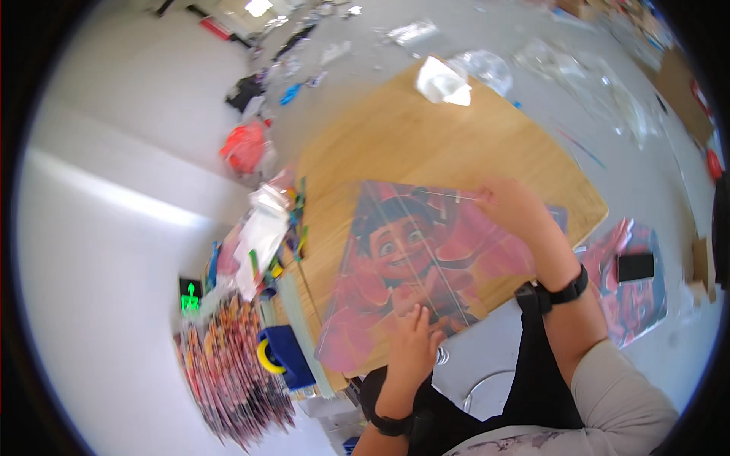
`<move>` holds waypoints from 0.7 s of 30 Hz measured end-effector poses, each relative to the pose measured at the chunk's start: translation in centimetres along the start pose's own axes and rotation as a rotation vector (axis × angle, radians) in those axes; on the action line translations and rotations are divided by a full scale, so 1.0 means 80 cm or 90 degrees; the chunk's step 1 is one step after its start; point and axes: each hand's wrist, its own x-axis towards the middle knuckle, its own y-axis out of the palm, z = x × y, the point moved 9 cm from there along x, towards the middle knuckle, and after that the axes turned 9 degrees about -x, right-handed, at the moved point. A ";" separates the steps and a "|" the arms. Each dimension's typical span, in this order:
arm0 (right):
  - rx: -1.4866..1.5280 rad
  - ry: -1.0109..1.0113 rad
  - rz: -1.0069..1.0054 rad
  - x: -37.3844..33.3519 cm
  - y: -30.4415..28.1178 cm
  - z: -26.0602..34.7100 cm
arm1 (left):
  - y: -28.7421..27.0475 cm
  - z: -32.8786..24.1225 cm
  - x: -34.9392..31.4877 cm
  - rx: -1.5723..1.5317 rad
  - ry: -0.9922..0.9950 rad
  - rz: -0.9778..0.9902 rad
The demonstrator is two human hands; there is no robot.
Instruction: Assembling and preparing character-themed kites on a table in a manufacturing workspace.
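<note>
A large pinkish-red printed sheet (380,304) with a cartoon character lies on the wooden table, and pale thin lines or rods run across it. My left hand (414,346) rests at the sheet's near edge with its fingers spread over the print. Near the far right edge of the sheet, my right hand (506,205) is closed in a pinch on the end of a thin pale stick (449,195). The stick points left from my fingers, along the sheet's far edge. Slight blur hides exactly how my right fingertips grip it.
The round-cornered wooden table (365,137) carries a crumpled white wrapper (442,82) at its far end. Left stand a blue tape dispenser (287,359) and a stack of printed sheets (236,372). A black phone (636,267) lies on another print at right. Plastic bags litter the floor.
</note>
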 end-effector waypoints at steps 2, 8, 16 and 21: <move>0.026 -0.021 -0.032 -0.028 -0.023 0.016 | 0.017 0.001 -0.026 -0.009 -0.003 -0.020; -0.001 -0.094 0.044 -0.146 -0.053 0.031 | 0.051 -0.007 -0.047 0.105 0.046 -0.025; -0.041 -0.027 0.071 -0.327 -0.024 -0.051 | 0.089 0.029 -0.025 0.080 0.002 0.012; -0.102 -0.282 0.004 -0.390 -0.031 0.009 | 0.088 0.027 -0.002 0.069 -0.014 0.054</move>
